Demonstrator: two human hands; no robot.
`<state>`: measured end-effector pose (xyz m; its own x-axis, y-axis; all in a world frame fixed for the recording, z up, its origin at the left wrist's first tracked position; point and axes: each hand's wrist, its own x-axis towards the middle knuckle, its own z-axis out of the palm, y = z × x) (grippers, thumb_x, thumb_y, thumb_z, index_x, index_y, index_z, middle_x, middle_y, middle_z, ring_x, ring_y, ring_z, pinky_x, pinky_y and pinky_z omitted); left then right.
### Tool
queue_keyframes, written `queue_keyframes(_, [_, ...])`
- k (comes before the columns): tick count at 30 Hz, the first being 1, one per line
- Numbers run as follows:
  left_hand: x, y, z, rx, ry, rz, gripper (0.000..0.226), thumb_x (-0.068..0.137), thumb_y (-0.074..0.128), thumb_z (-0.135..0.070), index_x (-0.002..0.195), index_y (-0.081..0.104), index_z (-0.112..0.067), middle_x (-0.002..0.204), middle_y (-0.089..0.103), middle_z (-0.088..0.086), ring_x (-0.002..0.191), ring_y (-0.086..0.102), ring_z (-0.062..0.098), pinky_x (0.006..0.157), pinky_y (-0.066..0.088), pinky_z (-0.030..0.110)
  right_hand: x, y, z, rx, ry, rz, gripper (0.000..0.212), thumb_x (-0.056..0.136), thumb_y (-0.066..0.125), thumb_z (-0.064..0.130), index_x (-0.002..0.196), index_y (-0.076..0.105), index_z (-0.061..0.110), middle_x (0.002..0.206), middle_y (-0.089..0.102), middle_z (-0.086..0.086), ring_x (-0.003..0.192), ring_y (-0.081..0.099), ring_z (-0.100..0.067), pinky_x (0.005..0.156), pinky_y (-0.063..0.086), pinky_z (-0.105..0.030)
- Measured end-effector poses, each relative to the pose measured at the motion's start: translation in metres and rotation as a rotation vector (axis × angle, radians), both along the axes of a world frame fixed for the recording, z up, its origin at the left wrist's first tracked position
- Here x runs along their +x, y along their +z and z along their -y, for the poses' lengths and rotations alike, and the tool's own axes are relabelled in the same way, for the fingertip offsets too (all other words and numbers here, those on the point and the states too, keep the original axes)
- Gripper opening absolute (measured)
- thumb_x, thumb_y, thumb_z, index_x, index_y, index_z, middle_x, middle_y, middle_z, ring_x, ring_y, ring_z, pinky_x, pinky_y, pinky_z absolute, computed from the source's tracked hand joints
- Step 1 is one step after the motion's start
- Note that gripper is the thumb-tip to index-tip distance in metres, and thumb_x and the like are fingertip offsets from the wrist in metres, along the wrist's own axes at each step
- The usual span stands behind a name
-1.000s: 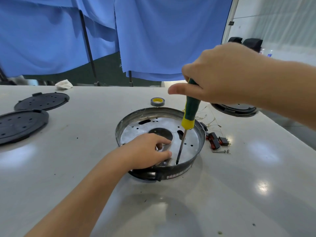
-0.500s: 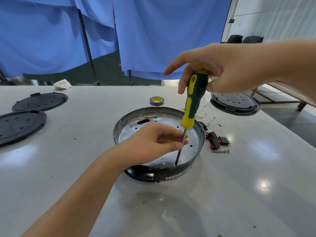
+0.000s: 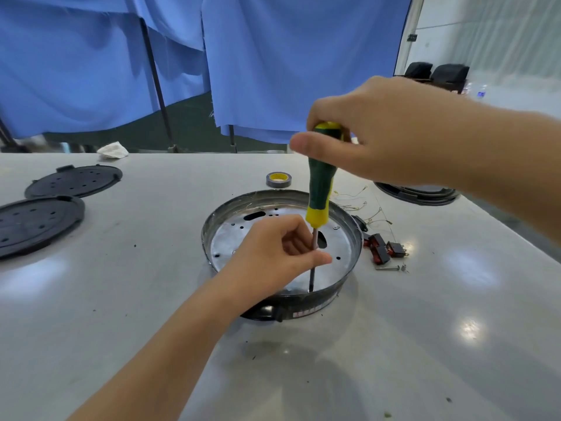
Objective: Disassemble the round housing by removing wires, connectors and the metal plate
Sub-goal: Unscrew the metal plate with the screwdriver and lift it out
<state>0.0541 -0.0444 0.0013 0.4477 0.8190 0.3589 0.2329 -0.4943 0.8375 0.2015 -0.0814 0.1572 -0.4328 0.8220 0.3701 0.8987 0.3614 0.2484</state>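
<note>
Right grip (image 3: 379, 132) on screwdriver (image 3: 318, 189), housing (image 3: 349, 287) below

Head view: worn on the person's head, facing forward and down across the table (image 3: 121, 299).
Nearness: close above the round housing (image 3: 282, 305) (wide-angle, edges probably bowed).
Shared views: only one.
</note>
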Motion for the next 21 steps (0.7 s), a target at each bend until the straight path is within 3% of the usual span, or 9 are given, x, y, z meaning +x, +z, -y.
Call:
queue_keyframes(2, [0.001, 0.0, 0.001, -0.007, -0.016, -0.01, 0.022, 0.07, 0.085, -0.026, 0.069, 0.062, -0.023, 0.065, 0.065, -0.006, 0.059, 0.06, 0.007, 0.063, 0.056, 0.024, 0.001, -0.001, -0.001, 0.112, -0.056, 0.147, 0.074, 0.078, 0.01, 0.076, 0.077, 0.053, 0.016, 0.05, 0.042, 0.0, 0.046, 0.043, -0.017, 0.046, 0.029, -0.027])
queue_keyframes(4, [0.001, 0.002, 0.001, -0.031, -0.053, -0.036, 0.017, 0.074, 0.081, -0.025, 0.074, 0.065, -0.023, 0.069, 0.067, -0.007, 0.062, 0.062, 0.007, 0.067, 0.057, 0.023, 0.003, 0.0, -0.003, 0.101, -0.063, 0.144, 0.064, 0.082, 0.018, 0.071, 0.076, 0.052, 0.016, 0.051, 0.042, 0.001, 0.048, 0.042, -0.016, 0.046, 0.029, -0.027])
queue_keyframes(6, [-0.001, 0.004, 0.001, -0.096, -0.146, -0.058, 0.006, 0.084, 0.073, -0.02, 0.089, 0.069, -0.02, 0.083, 0.073, -0.007, 0.076, 0.07, 0.007, 0.08, 0.057, 0.026, 0.005, 0.0, -0.005, -0.058, -0.041, 0.001, 0.04, 0.089, 0.032, 0.056, 0.088, 0.056, 0.024, 0.058, 0.05, 0.004, 0.053, 0.046, -0.011, 0.05, 0.035, -0.029])
queue_keyframes(8, [-0.004, 0.006, 0.001, -0.188, -0.23, -0.032, 0.015, 0.091, 0.063, -0.01, 0.105, 0.069, -0.015, 0.095, 0.076, -0.003, 0.089, 0.072, 0.01, 0.087, 0.055, 0.024, 0.004, 0.003, -0.004, -0.277, -0.022, -0.2, 0.016, 0.092, 0.041, 0.033, 0.098, 0.056, 0.032, 0.072, 0.057, 0.008, 0.053, 0.049, -0.006, 0.051, 0.039, -0.026])
queue_keyframes(11, [-0.006, 0.008, 0.0, -0.264, -0.244, 0.024, 0.017, 0.089, 0.063, -0.001, 0.1, 0.07, -0.013, 0.091, 0.077, 0.002, 0.087, 0.074, 0.016, 0.08, 0.055, 0.019, 0.005, 0.007, -0.003, -0.442, 0.031, -0.389, 0.032, 0.086, 0.046, 0.011, 0.101, 0.058, 0.036, 0.085, 0.06, 0.011, 0.05, 0.049, 0.005, 0.045, 0.039, -0.009])
queue_keyframes(13, [-0.004, 0.009, 0.0, -0.272, -0.192, 0.067, 0.015, 0.081, 0.072, -0.001, 0.085, 0.072, -0.016, 0.082, 0.077, 0.004, 0.079, 0.075, 0.019, 0.074, 0.055, 0.019, 0.005, 0.006, -0.003, -0.462, 0.063, -0.439, 0.025, 0.087, 0.051, 0.02, 0.104, 0.058, 0.037, 0.095, 0.062, 0.015, 0.07, 0.058, 0.006, 0.058, 0.045, -0.011])
queue_keyframes(15, [-0.001, 0.006, -0.002, -0.207, -0.123, 0.071, 0.021, 0.071, 0.082, -0.007, 0.069, 0.07, -0.025, 0.073, 0.075, 0.003, 0.071, 0.074, 0.019, 0.069, 0.056, 0.021, 0.004, 0.002, -0.003, -0.397, 0.033, -0.388, 0.022, 0.09, 0.048, 0.046, 0.108, 0.055, 0.036, 0.095, 0.063, 0.012, 0.081, 0.062, -0.008, 0.069, 0.049, -0.025])
queue_keyframes(17, [0.001, 0.004, -0.004, -0.126, -0.055, 0.043, 0.024, 0.064, 0.087, -0.019, 0.062, 0.066, -0.03, 0.068, 0.072, -0.002, 0.065, 0.072, 0.015, 0.065, 0.057, 0.022, 0.002, -0.005, -0.005, -0.227, -0.026, -0.237, 0.043, 0.088, 0.035, 0.066, 0.108, 0.052, 0.031, 0.075, 0.057, 0.007, 0.065, 0.057, -0.012, 0.056, 0.042, -0.029])
queue_keyframes(21, [0.003, 0.003, -0.004, -0.034, -0.042, -0.035, 0.02, 0.067, 0.085, -0.031, 0.07, 0.065, -0.033, 0.068, 0.068, -0.009, 0.063, 0.065, 0.01, 0.065, 0.056, 0.022, -0.003, -0.008, -0.005, 0.113, -0.079, 0.109, 0.063, 0.081, 0.024, 0.075, 0.1, 0.048, 0.02, 0.058, 0.043, 0.001, 0.048, 0.042, -0.015, 0.044, 0.026, -0.026])
